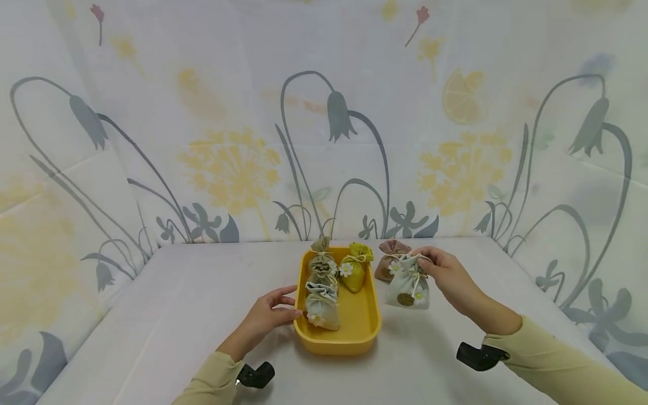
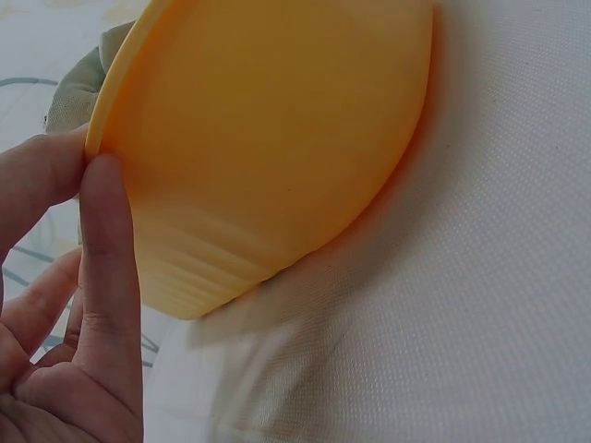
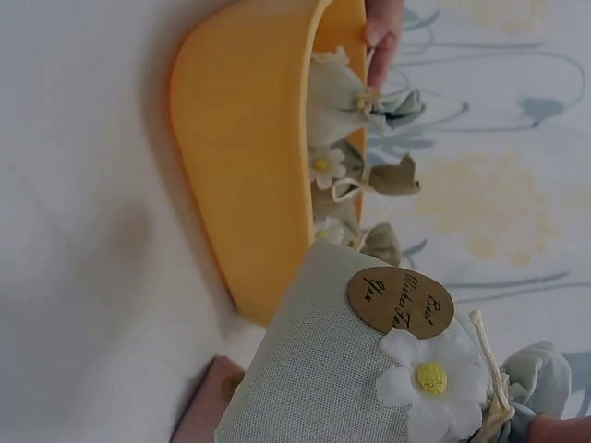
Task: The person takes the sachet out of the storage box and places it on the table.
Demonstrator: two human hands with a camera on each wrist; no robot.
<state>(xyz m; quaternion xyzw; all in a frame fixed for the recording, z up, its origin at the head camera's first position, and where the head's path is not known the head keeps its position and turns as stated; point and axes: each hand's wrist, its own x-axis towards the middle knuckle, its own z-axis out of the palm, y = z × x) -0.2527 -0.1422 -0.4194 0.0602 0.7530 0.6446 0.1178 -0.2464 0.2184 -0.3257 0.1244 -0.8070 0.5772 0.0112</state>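
Note:
My left hand pinches the left rim of a yellow plastic tub, thumb and finger either side of the edge in the left wrist view. In my right hand, pinched by its gathered top, hangs a pale drawstring pouch right of the tub. It bears a white daisy and a round brown tag. Inside the tub, pale and olive pouches line the left side, and a yellow-green pouch leans at the far right corner.
A dusty-pink pouch stands on the white-covered table, partly behind the held one. A floral-printed cloth hangs behind and at both sides. Black wrist cameras sit at both sleeves.

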